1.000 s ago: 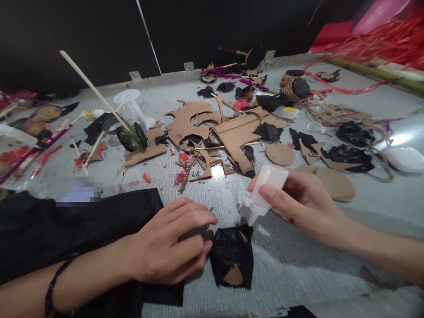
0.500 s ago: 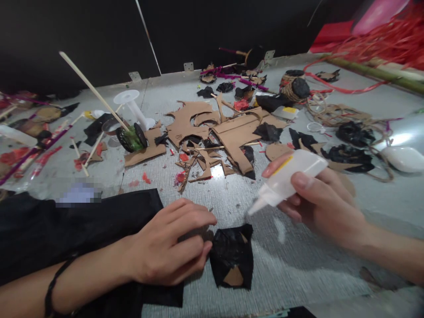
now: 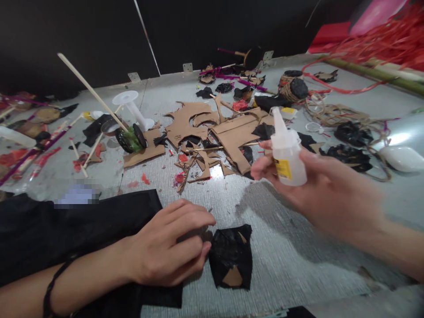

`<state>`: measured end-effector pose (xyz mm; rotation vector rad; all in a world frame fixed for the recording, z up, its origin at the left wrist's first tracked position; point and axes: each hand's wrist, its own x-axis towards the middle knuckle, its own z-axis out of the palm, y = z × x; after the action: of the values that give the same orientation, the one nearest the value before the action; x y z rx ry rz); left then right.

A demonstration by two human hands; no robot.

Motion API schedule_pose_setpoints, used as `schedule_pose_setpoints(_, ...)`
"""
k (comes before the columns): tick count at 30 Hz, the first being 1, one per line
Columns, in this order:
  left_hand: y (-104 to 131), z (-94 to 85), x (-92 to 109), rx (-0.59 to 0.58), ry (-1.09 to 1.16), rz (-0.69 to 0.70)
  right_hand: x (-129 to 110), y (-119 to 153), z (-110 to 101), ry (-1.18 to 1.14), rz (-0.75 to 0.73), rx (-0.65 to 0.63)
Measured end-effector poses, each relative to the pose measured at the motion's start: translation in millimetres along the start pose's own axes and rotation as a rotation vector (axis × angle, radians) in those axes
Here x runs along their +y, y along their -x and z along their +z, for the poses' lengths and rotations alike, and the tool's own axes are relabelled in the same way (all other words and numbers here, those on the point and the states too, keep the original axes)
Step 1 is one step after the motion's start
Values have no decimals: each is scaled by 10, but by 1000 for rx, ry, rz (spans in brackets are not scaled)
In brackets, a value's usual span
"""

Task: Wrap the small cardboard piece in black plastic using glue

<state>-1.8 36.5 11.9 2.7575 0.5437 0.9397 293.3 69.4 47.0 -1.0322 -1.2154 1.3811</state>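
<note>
Right hand (image 3: 334, 194), fingers around translucent plastic yellow-labelled bottle (image 3: 289, 154); left hand (image 3: 172, 245), fingers loosely curled beside wrinkled black square-shaped piece (image 3: 231, 256), tan patches showing.

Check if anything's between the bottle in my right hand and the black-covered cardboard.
Nothing visible stands between the bottle and the black-covered cardboard. Your left hand is just beside the cardboard's left edge, outside that path.

Left hand (image 3: 175, 247) low, fingers loosely curled; right hand (image 3: 318, 190) raised, grip closed, seemingly blurred by motion.
</note>
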Motion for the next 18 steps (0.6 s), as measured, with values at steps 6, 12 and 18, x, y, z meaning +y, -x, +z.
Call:
schedule_pose_setpoints(6, -4, 7, 0, 12, 11, 13, 155, -171, -128, 146, -33, 81)
schedule_pose_setpoints(12, -4, 16, 0, 24, 2, 20, 285, -392, -316, 358, -156, 237)
schedule_pose_setpoints(18, -5, 9, 15, 21, -2, 19, 346, -503, -434, 467, -183, 212)
